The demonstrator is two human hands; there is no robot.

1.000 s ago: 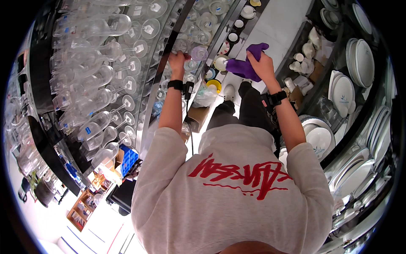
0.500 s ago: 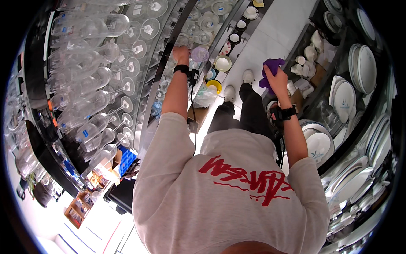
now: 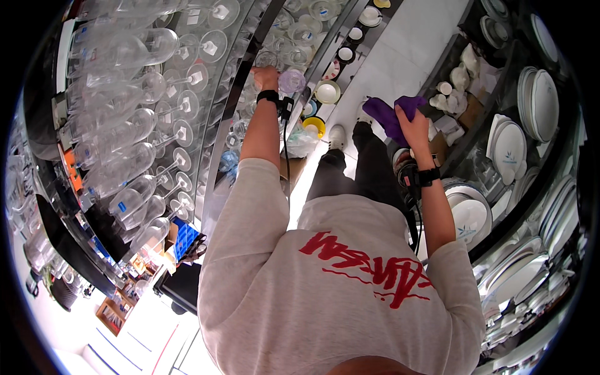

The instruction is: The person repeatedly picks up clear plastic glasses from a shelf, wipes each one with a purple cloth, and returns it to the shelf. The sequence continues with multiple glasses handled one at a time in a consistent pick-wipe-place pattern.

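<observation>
My left hand (image 3: pixel 265 77) reaches onto the shelf of glassware on the left, its fingers closed at a clear drinking glass (image 3: pixel 267 59). A pale lilac glass (image 3: pixel 292 80) stands just to the right of that hand. Out over the aisle, my right hand (image 3: pixel 412 127) grips a purple cloth (image 3: pixel 389 117), which hangs loosely to the left of the fingers. Other clear glasses (image 3: pixel 303 34) crowd the shelf beyond my left hand.
Rows of stemmed glasses (image 3: pixel 140 119) fill the upper left shelf. Small bowls and cups, among them a cream bowl (image 3: pixel 327 92) and a yellow dish (image 3: pixel 315 127), line the shelf edge by the aisle. White plates (image 3: pixel 537 103) are stacked on the right rack.
The purple cloth has gone from bunched up to spread out leftward in my right hand. My left hand stays at the glass, which now shows more plainly.
</observation>
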